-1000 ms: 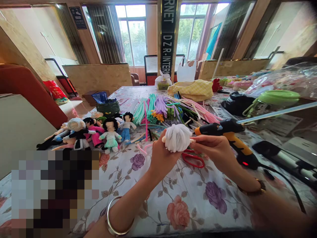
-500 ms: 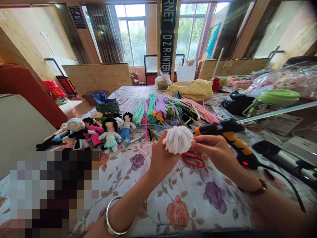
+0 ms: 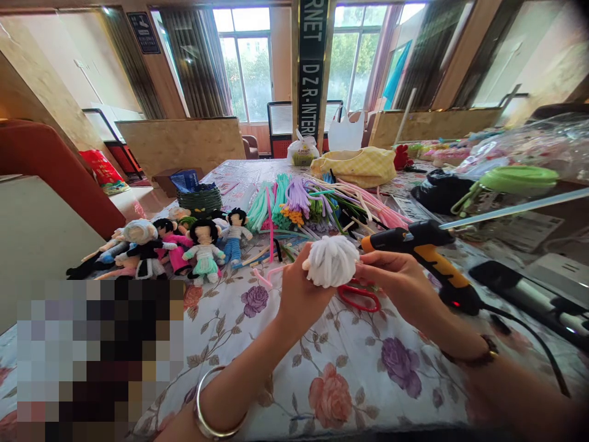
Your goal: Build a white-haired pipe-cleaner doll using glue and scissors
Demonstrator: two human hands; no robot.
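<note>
A doll's head with white pipe-cleaner hair (image 3: pixel 333 263) is held up over the table, its crown toward me. My left hand (image 3: pixel 299 285) is wrapped round the doll from the left; whatever lies below the head is hidden. My right hand (image 3: pixel 396 279) has its thumb and fingers pinched together at the doll's right side, against the edge of the hair. Just below the hands lie red-handled scissors (image 3: pixel 363 299), partly covered. A black and orange hot glue gun (image 3: pixel 427 255) with a glue stick in it rests beyond my right hand, a red light on its handle.
Several finished pipe-cleaner dolls (image 3: pixel 205 252) lie at the left. Bundles of coloured pipe cleaners (image 3: pixel 294 202) spread across the middle, before a yellow checked bag (image 3: pixel 356 167). A green-lidded jar (image 3: pixel 518 181) stands at the right. The glue gun's cord (image 3: pixel 529 331) trails toward the right edge.
The doll's head has tipped and dropped very slightly. Both hands keep nearly the same place and hold; the things on the table have not moved.
</note>
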